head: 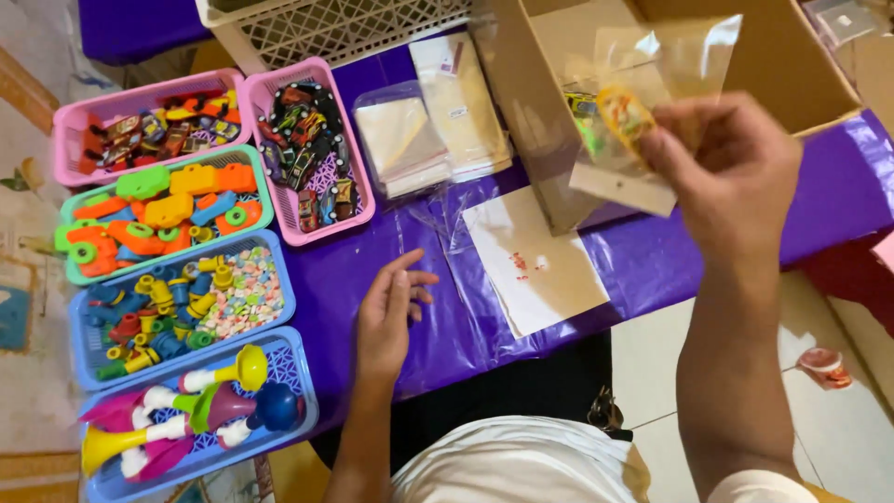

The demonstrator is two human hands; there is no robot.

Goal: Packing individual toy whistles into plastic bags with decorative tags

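**Small toys in baskets, one filled bag held over the box**

On the far left, five plastic baskets stand close together on the purple table cover point(354, 279). The pink basket point(70, 140) at the top holds small flat toys in red and orange. Below it, the green basket point(251, 172) holds orange, green and blue plastic pieces. Then a blue basket point(279, 279) holds little whistles and many pale round sweets or beads. The lowest blue basket point(303, 391) holds toy trumpets in yellow, pink and blue. Just beside the first pink one, a second pink basket point(358, 186) is full of toy cars.

The left hand point(391, 312) lies flat on the purple cover, palm down, fingers spread and loose; it grips nothing. It rests just right of the blue baskets.

Further right lies a stack of empty clear bags point(419, 130), then a sheet of brown paper point(540, 270) with small red marks, near the table edge.

On the right, the right hand point(736, 177) is raised above the open cardboard box point(540, 93). Its fingertips are pinched together on a clear plastic bag point(652, 74), which already contains small colourful toys point(622, 112). The bag hangs in the air over the box, not touching the table.
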